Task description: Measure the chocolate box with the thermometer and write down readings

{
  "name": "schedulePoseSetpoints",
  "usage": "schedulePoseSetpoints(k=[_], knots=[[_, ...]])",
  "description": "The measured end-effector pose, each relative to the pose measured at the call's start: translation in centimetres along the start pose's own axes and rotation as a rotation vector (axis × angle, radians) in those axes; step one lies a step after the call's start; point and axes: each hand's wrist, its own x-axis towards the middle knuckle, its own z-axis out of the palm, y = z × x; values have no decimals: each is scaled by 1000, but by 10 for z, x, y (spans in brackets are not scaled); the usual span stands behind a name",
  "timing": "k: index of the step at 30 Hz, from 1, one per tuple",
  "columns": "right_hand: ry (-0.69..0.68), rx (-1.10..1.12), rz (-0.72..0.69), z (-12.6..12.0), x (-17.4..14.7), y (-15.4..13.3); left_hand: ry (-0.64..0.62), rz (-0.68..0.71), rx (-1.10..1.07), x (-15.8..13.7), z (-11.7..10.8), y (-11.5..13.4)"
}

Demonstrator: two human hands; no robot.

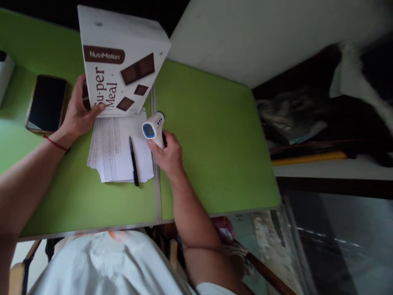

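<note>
A white box (pixel 123 37) printed with brown chocolate squares is tilted over the far part of some papers. My left hand (pixel 80 108) grips its lower left corner, thumb on the front face and the other fingers partly hidden behind. In my right hand (pixel 170 155) is a white and blue infrared thermometer (pixel 155 126), its small screen facing me. The fingers wrap round its handle. Between the hands lies a stack of papers (pixel 107 164) covered in handwriting, with a black pen (pixel 134 162) on top.
The green folding table (pixel 211 143) has a metal seam (pixel 156 192) down its middle. Left of the box lies a smartphone (pixel 47 102), screen dark. A white object (pixel 6 76) stands at the left edge. A wall (pixel 245 37) rises behind, and a cluttered shelf (pixel 310 164) is at right.
</note>
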Motion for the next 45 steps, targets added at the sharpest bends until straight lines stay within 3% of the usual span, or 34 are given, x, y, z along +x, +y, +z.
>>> schedulePoseSetpoints(k=[4, 8, 19, 31, 45], knots=[[-124, 579, -71, 14, -19, -18, 12, 25, -116, -5, 5, 14], [-291, 780, -57, 27, -33, -31, -38, 4, -122, -13, 6, 23], [-327, 836, -4, 32, -30, -35, -207, 3, 91, -14, -1, 25], [-282, 776, -1, 33, -29, -37, -154, 3, 72, -14, 1, 26], [-326, 816, 4, 34, -28, -37, -206, -77, 15, -12, -3, 26]])
